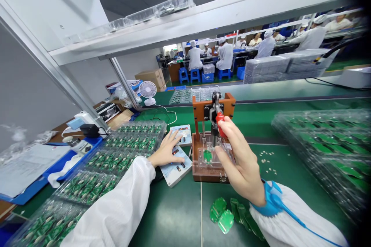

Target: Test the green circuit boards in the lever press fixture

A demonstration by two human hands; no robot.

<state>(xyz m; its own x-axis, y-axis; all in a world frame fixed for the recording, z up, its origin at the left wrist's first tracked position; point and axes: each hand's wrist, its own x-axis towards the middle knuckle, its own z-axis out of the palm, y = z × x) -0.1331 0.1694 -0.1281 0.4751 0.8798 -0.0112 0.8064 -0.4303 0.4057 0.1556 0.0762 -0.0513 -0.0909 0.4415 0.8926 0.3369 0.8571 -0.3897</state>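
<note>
My right hand is closed around the red-tipped lever of a brown clamp fixture in the middle of the green bench. A small green circuit board lies in the fixture's clear bed. My left hand rests with fingers spread on a pale blue tester box to the left of the fixture. Several loose green boards lie on the mat just below my right wrist, which wears a blue strap.
Clear trays of green boards run along the left. More stacked trays stand on the right. A small white fan is behind. Tiny white parts are scattered right of the fixture. Other workers sit at far benches.
</note>
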